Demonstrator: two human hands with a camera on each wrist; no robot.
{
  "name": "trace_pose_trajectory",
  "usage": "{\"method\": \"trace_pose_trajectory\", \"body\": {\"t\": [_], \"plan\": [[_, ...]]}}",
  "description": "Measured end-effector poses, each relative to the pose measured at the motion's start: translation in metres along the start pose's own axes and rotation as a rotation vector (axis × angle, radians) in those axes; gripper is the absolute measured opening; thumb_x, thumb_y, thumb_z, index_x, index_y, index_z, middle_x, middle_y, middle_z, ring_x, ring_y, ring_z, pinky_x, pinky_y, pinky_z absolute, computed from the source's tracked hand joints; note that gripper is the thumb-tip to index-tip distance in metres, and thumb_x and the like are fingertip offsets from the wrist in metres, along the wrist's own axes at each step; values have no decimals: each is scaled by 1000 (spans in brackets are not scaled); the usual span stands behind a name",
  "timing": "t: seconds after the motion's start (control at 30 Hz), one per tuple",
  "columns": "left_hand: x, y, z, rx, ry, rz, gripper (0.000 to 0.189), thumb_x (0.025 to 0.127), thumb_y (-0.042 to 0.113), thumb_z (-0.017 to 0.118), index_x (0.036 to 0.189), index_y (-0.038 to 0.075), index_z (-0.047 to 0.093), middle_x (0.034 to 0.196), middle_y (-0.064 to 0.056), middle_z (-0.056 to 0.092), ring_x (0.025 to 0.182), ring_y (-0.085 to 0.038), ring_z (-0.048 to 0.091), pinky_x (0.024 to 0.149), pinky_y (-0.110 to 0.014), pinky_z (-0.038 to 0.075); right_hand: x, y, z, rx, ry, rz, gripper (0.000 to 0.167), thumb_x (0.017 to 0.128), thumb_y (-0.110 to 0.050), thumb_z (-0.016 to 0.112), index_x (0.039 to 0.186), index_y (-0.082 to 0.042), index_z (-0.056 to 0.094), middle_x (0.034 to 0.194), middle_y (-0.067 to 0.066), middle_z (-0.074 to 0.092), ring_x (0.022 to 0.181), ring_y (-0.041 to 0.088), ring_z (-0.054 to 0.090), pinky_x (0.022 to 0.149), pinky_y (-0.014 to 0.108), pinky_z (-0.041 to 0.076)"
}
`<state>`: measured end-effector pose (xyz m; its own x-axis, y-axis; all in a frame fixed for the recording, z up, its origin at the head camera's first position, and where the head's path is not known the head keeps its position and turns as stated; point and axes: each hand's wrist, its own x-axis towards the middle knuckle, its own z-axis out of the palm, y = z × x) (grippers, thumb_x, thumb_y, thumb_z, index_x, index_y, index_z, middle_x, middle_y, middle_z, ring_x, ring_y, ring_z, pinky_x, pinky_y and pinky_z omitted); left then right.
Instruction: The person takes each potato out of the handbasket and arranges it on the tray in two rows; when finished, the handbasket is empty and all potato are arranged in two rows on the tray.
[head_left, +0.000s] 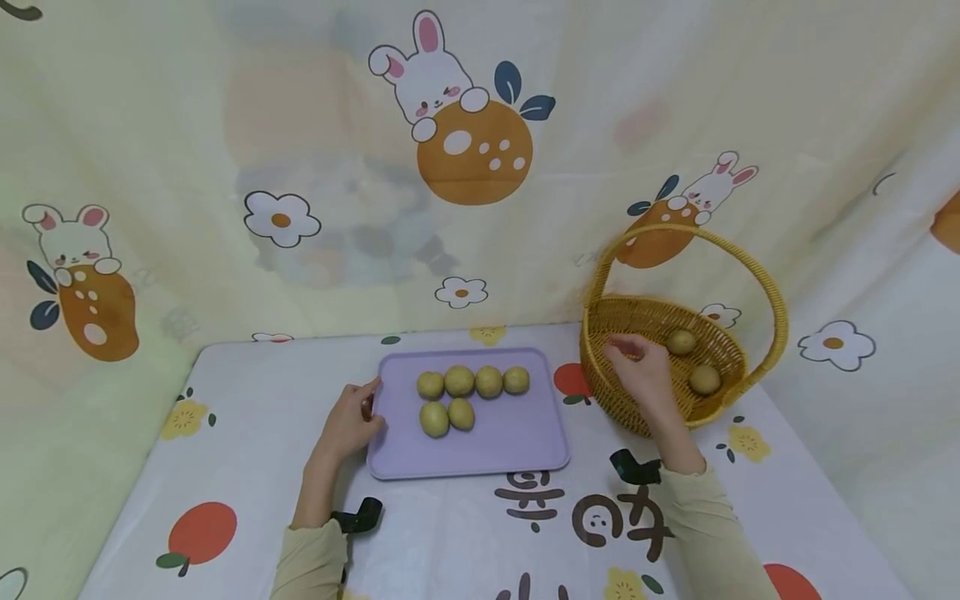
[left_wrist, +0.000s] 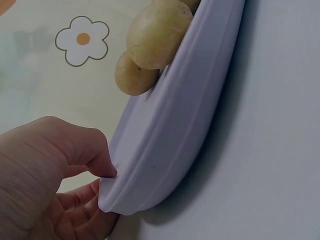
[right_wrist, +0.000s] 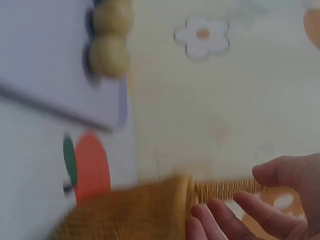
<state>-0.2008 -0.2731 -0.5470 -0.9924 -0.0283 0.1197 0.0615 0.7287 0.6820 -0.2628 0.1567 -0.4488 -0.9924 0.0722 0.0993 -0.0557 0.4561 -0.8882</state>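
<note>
A lilac tray (head_left: pixel 495 450) lies on the table with several potatoes (head_left: pixel 459 381) on it: a back row and two in front. My left hand (head_left: pixel 348 423) pinches the tray's left rim; in the left wrist view its thumb (left_wrist: pixel 102 160) presses the top of the rim, other fingers below. Over the left part of a wicker basket (head_left: pixel 617 396) is my right hand (head_left: pixel 643 375), its fingers loosely bent. The right wrist view shows nothing between that hand's thumb and fingers (right_wrist: pixel 225 220). Two potatoes (head_left: pixel 705 380) sit in the basket, toward its right side.
The basket's tall arched handle (head_left: pixel 776 312) rises above its bowl at the back right. A printed cloth (head_left: pixel 225 425) covers the table, and a patterned curtain (head_left: pixel 352 275) hangs behind it. Dark wrist devices (head_left: pixel 362 517) stick out beside both sleeves.
</note>
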Motion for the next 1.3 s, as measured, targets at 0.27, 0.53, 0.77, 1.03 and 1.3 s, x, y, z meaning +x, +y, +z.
{"method": "trace_pose_trajectory", "body": {"t": [0.27, 0.53, 0.77, 1.03, 1.3], "plan": [[-1, 0, 0, 11, 9, 14, 69, 76, 4, 64, 142, -6, 47, 103, -18, 51, 79, -22, 48, 68, -34, 38, 15, 26, -34, -100, 64, 111, 44, 98, -25, 54, 130, 5, 59, 124, 22, 55, 102, 24, 53, 69, 20, 43], [0, -3, 1, 4, 11, 11, 68, 76, 3, 64, 141, -6, 48, 102, -18, 51, 79, -22, 48, 68, -34, 38, 23, 44, -45, -130, 92, 203, 49, 97, -30, 54, 134, 2, 57, 131, 22, 55, 113, 32, 54, 73, 24, 44], [0, -3, 1, 0, 12, 14, 68, 76, 3, 64, 141, -6, 48, 101, -17, 51, 79, -21, 48, 69, -34, 39, 26, 52, -53, -93, 106, 217, 47, 97, -25, 54, 135, 2, 56, 131, 21, 52, 109, 25, 51, 69, 19, 43], [0, -4, 1, -6, 13, 2, 68, 76, 2, 65, 142, -5, 48, 101, -17, 51, 78, -21, 49, 68, -33, 39, 32, 58, -59, -95, 143, 247, 53, 96, -25, 53, 139, 6, 50, 142, 24, 43, 125, 34, 41, 91, 41, 42], [1, -5, 2, -24, 16, 9, 68, 76, 2, 65, 142, -5, 48, 100, -16, 51, 78, -20, 49, 67, -32, 40, 34, 60, -61, -84, 155, 310, 63, 96, -27, 52, 147, 6, 37, 154, 27, 27, 141, 39, 25, 111, 52, 27]]}}
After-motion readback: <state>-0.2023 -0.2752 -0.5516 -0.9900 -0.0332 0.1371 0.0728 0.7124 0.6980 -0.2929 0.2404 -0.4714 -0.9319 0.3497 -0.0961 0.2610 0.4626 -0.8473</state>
